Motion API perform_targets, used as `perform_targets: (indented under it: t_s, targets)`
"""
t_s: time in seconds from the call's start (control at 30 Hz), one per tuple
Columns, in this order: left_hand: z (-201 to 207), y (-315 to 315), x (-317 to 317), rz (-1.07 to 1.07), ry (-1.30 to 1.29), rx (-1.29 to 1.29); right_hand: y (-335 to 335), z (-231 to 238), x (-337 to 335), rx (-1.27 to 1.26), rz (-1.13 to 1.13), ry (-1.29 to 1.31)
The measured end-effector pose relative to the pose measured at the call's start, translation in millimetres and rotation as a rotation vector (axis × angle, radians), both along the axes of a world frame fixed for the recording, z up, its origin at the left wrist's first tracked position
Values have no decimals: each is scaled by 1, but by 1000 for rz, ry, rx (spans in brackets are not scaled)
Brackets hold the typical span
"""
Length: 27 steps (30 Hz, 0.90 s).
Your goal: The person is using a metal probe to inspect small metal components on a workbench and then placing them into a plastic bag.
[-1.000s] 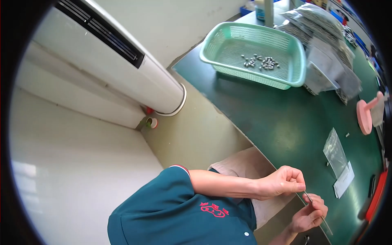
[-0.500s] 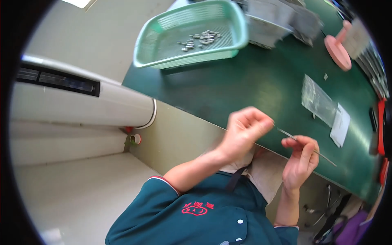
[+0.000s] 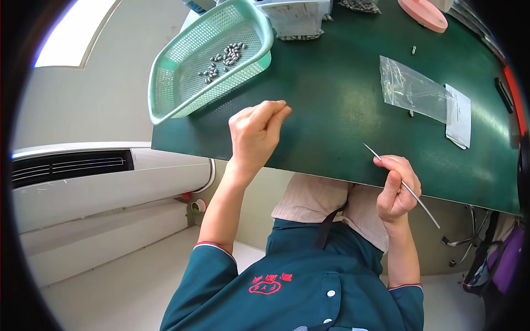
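Note:
My left hand (image 3: 256,135) is raised over the green table (image 3: 326,127) near its front edge. Its thumb and fingertips are pinched together; whatever lies between them is too small or hidden to name. In my right hand (image 3: 398,187) a thin metal rod (image 3: 424,206) with a pointed tip is gripped at a slant, the point toward the table. The two hands are well apart. Beyond my left hand, a light green mesh basket (image 3: 167,83) holds several small shiny metal pieces (image 3: 231,54).
A clear plastic bag (image 3: 411,85) lies partly over white paper (image 3: 459,124) on the right. Small metal pieces rest beside it. At the back are a whitish bin (image 3: 298,19) and a pink round base (image 3: 425,14). A black object (image 3: 502,95) lies at far right.
My left hand has moved left, away from the rod's tip and toward the basket, still pinched. My right hand keeps the rod. The whole view has shifted.

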<state>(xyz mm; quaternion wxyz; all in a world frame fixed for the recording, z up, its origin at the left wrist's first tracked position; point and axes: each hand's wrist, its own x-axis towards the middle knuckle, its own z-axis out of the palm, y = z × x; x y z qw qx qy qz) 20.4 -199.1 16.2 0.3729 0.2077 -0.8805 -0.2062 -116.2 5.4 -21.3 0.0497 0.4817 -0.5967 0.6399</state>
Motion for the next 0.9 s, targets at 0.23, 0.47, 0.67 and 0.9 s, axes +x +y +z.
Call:
perform_targets:
  t_s: [0.23, 0.47, 0.67, 0.9]
  targets:
    - [-3, 6, 17, 60, -149, -18, 0, 1, 0, 14, 11, -18]
    - [-15, 1, 30, 95, -257, 22, -1, 1, 1, 12, 3, -18]
    - [-12, 1, 41, 154, -289, -36, -2, 1, 0, 8, 14, -23]
    - [-14, 1, 52, 120, -262, -21, -3, -1, 0, 14, 8, -25]
